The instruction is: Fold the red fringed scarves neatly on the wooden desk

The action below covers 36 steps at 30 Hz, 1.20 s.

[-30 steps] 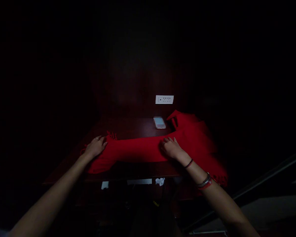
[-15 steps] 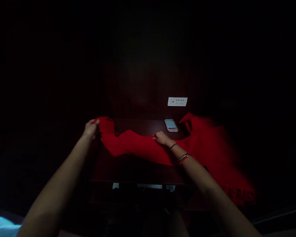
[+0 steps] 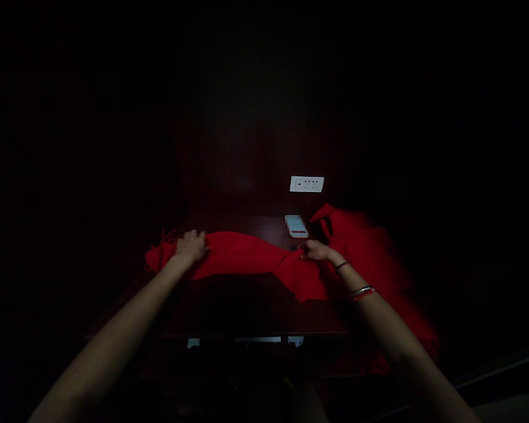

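A red fringed scarf [image 3: 242,252] lies as a long strip across the dark wooden table, with its bulk heaped at the right and hanging over the front edge. On the strip's left end, my left hand [image 3: 191,245] rests flat with its fingers stretched out. Some fringe shows just behind that hand. My right hand [image 3: 317,251] is at the scarf's far edge, its fingers closed on the cloth, where creases run toward the fingertips. The right forearm covers part of the heap.
A phone [image 3: 297,226] with a lit screen lies on the table just behind my right hand. A white socket panel [image 3: 307,184] is on the wall behind it. The dark table [image 3: 247,311] has its front edge toward me, with pale items beneath. Surroundings are very dark.
My left hand has let go of the lifted scarf end and now lies flat on it, further right. The end has come down onto the table. My right hand has shifted right along the scarf.
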{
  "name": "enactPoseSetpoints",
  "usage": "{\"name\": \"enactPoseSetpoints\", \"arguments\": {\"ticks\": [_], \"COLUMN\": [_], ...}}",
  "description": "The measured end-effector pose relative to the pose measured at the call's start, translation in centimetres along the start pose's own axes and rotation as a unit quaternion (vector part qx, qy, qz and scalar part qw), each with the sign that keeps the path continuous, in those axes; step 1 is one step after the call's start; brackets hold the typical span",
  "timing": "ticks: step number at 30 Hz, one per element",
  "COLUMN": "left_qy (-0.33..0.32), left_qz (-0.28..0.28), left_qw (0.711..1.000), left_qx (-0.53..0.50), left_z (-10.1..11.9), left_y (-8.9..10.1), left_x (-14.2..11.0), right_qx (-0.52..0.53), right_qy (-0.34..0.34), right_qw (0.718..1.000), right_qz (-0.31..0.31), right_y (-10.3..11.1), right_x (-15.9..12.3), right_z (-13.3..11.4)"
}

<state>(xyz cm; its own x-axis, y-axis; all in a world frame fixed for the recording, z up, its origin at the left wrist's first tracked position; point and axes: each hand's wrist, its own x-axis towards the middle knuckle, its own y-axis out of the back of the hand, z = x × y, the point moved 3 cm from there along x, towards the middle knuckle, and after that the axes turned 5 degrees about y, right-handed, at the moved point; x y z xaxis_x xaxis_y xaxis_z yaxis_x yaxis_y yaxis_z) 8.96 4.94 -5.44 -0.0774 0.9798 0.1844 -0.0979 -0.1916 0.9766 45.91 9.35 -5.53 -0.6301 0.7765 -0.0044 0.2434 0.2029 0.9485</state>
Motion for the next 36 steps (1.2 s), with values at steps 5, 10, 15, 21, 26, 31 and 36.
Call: {"name": "enactPoseSetpoints", "arguments": {"ticks": [5,10,15,21,26,31,36], "left_qy": [-0.280,-0.326,-0.297,-0.261,-0.103,-0.029,0.041], "left_qz": [-0.092,-0.087,-0.039,0.036,0.093,-0.003,0.100], "left_qw": [0.948,0.919,0.918,0.949,0.985,0.999,0.989], "left_qx": [-0.122,-0.203,-0.260,-0.175,-0.098,-0.037,-0.100], "left_z": [10.0,13.8,15.2,16.0,10.8,4.0,-1.3], "left_y": [-2.0,-2.4,-2.0,-1.8,-0.5,-0.1,9.4], "left_x": [0.1,-0.7,-2.5,-4.3,-1.6,-0.2,-0.6], "right_qx": [0.044,0.072,0.101,0.126,0.128,0.126,0.125], "right_qy": [0.104,0.161,0.151,0.119,0.128,0.160,0.154], "right_qw": [0.988,0.969,0.963,0.952,0.946,0.940,0.944], "right_qz": [0.107,0.173,0.198,0.252,0.269,0.273,0.265], "right_y": [1.7,4.4,6.4,6.9,7.6,8.7,8.2], "right_x": [-0.8,-2.7,-2.9,-2.7,-3.4,-3.9,-3.9], "right_z": [-2.8,-3.9,-4.8,-5.0,-5.3,-5.5,-4.6]}}
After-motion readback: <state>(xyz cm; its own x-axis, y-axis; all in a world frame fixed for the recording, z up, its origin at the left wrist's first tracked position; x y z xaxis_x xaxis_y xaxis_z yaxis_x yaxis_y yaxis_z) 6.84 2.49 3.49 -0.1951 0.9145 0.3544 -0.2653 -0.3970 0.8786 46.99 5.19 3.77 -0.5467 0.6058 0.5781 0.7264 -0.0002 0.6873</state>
